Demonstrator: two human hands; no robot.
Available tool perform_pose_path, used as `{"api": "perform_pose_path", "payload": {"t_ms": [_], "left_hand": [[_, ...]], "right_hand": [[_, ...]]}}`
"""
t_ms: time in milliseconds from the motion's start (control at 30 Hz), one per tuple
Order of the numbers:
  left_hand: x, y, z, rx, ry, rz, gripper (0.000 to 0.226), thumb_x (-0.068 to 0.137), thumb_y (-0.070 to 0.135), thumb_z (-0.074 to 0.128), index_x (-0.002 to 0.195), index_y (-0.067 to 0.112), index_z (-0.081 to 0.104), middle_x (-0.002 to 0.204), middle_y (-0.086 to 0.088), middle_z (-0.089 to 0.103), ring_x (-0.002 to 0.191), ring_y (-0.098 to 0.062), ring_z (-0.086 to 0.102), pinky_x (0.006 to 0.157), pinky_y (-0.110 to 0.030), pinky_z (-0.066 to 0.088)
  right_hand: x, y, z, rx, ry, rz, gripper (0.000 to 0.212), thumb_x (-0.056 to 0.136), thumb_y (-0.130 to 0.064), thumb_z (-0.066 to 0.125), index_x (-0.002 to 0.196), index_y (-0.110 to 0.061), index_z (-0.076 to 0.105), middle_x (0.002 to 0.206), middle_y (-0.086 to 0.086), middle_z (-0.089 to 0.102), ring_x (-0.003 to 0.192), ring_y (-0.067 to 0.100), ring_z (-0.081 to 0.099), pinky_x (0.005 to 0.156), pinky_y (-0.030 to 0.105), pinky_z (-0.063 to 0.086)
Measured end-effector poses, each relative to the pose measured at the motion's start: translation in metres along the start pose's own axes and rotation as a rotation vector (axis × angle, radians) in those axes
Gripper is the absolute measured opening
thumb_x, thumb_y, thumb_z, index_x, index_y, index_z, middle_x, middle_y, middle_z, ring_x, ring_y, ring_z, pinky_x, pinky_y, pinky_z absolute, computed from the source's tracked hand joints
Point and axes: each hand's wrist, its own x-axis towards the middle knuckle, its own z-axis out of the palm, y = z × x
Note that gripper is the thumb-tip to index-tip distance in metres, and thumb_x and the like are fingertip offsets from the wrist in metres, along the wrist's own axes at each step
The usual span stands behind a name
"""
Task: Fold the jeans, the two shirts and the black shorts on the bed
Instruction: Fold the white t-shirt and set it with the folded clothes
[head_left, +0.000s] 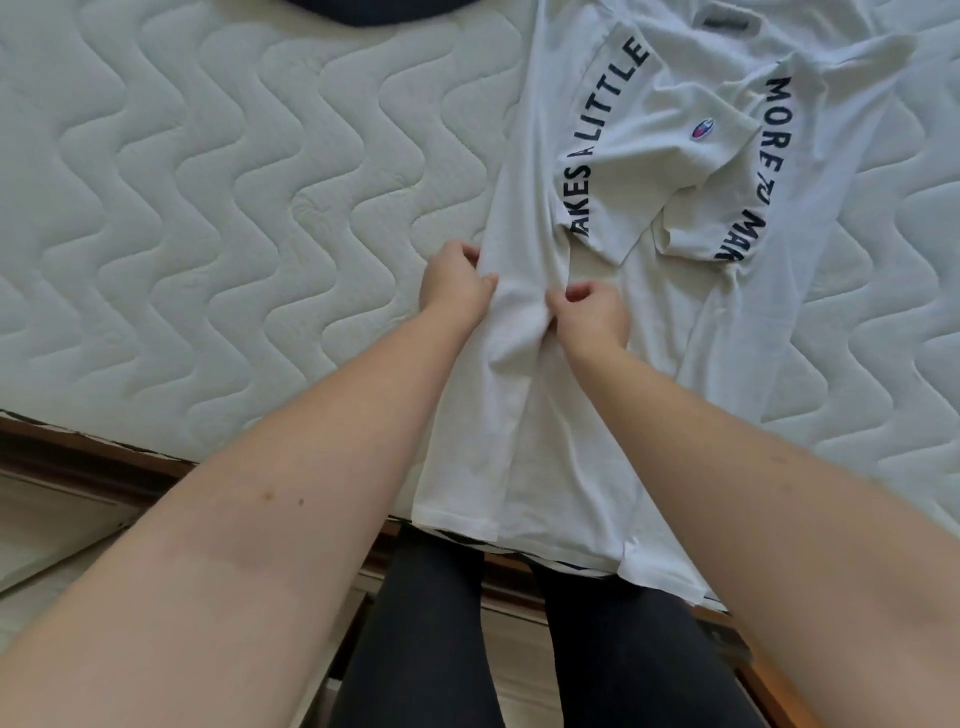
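Observation:
A white T-shirt (675, 312) with black lettering on its sleeves lies lengthwise on the bed, both sleeves folded inward over its chest and its hem hanging over the near edge. My left hand (454, 286) pinches the shirt's left side at mid-length. My right hand (589, 309) pinches a raised ridge of the same cloth just beside it. A dark garment (374, 10) shows only partly at the top edge of the view.
The quilted white mattress (208, 208) spreads to the left and far right of the shirt. A brown wooden bed frame (104, 457) runs along the near edge. My legs in dark trousers (441, 649) stand against it.

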Motion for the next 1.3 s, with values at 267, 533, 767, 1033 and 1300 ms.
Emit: {"api": "perform_pose_path", "payload": {"t_ms": [267,533,767,1033,1300], "left_hand": [[0.012,0.014,-0.001,0.027,0.005,0.057,0.028,0.083,0.022,0.070,0.106,0.017,0.055,0.113,-0.008,0.063,0.103,-0.026,0.061,0.089,-0.036,0.049],[0.024,0.056,0.003,0.386,0.047,0.513,0.036,0.086,0.024,0.069,0.118,0.013,0.058,0.116,-0.010,0.056,0.110,-0.031,0.052,0.095,-0.038,0.039],[0.032,0.088,0.018,0.656,-0.166,0.684,0.083,0.071,0.050,0.079,0.141,0.025,0.042,0.135,-0.003,0.044,0.120,-0.027,0.045,0.102,-0.038,0.037],[0.032,0.099,0.027,0.785,-0.004,0.791,0.024,0.082,0.018,0.056,0.106,0.013,0.059,0.110,-0.009,0.058,0.103,-0.032,0.054,0.081,-0.039,0.034],[0.024,0.108,0.044,0.362,0.036,0.808,0.037,0.076,0.031,0.031,0.090,0.008,0.057,0.089,-0.009,0.059,0.073,-0.035,0.056,0.057,-0.039,0.044]], "right_hand": [[0.031,-0.026,-0.004,0.123,-0.008,0.117,0.027,0.078,-0.048,0.071,0.076,-0.021,0.068,0.090,0.005,0.074,0.088,0.026,0.068,0.084,0.036,0.055],[0.036,-0.034,-0.047,0.035,0.196,-0.089,0.028,0.092,-0.044,0.056,0.088,-0.016,0.061,0.083,-0.005,0.063,0.083,0.019,0.058,0.069,0.029,0.038],[0.091,-0.070,-0.097,0.007,0.425,-0.047,0.078,0.083,-0.049,0.067,0.145,-0.016,0.032,0.146,0.008,0.037,0.135,0.026,0.036,0.107,0.041,0.027],[0.107,-0.079,-0.122,0.063,0.283,-0.127,0.024,0.087,-0.037,0.064,0.097,-0.016,0.061,0.075,-0.010,0.056,0.082,0.018,0.058,0.072,0.030,0.042],[0.097,-0.107,-0.139,0.253,0.323,-0.364,0.018,0.090,-0.029,0.062,0.096,-0.017,0.049,0.074,-0.011,0.054,0.068,0.002,0.050,0.056,0.007,0.037]]}}
